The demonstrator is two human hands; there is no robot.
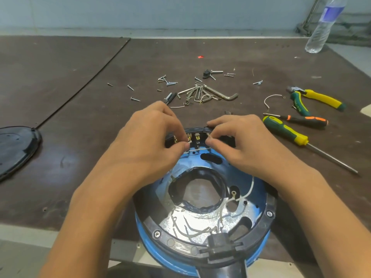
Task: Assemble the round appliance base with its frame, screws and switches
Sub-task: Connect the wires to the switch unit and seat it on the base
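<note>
The round blue appliance base (202,221) lies upside down at the table's near edge, ringed by a black frame (261,223) with screws in it. White wires (200,230) trail across its shiny inside. At its far rim sits a black switch block (197,135) with brass terminals. My left hand (148,135) pinches a white wire (197,149) at the block's left side. My right hand (236,141) pinches the same wire's other end, fingers curled over the block's right side.
Loose screws (166,82), hex keys (208,93) and a black knob (206,74) lie beyond the hands. Pliers (319,98) and two screwdrivers (289,133) lie to the right, a black cover (14,147) at far left, a water bottle (323,27) at back right.
</note>
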